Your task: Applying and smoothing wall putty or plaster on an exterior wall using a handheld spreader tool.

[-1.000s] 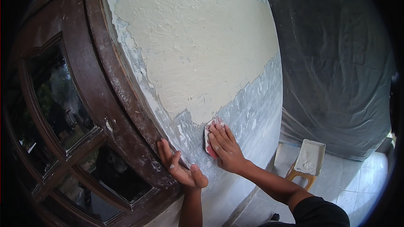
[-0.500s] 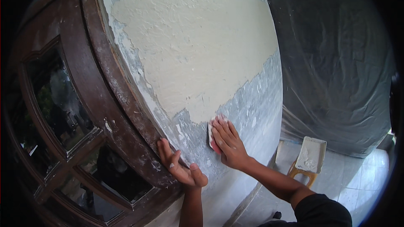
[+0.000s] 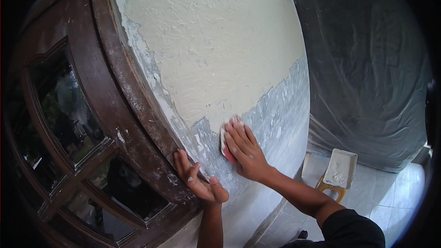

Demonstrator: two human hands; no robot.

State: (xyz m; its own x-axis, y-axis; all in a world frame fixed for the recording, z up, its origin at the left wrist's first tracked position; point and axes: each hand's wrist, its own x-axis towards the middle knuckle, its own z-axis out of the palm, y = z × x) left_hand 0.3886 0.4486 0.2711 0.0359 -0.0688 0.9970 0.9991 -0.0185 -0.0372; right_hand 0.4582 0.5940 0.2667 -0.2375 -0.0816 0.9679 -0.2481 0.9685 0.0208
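Note:
My right hand (image 3: 248,154) presses a flat red pad smeared with white (image 3: 225,145) against the wall, its fingers stretched over the top. The pad's kind is hard to tell, as the fingers cover most of it. It sits at the lower tip of a wide patch of cream putty (image 3: 220,50), over scraped grey-and-white wall (image 3: 271,115). Lower left, my left hand (image 3: 202,183) rests its fingertips at the edge of the brown wooden frame (image 3: 133,96). Its fingers are loosely bent and apart, holding nothing, with a spot of putty on one.
A door with glass panes (image 3: 69,105) fills the left side. Dark plastic sheeting (image 3: 363,64) hangs at the right. On the tiled floor (image 3: 386,206), a tray of white putty (image 3: 341,169) stands on a small yellowish-brown stool (image 3: 331,191).
My right hand has slid the pad slightly left and up along the wall. The left hand stays at the frame's edge. The whole view has shifted a little.

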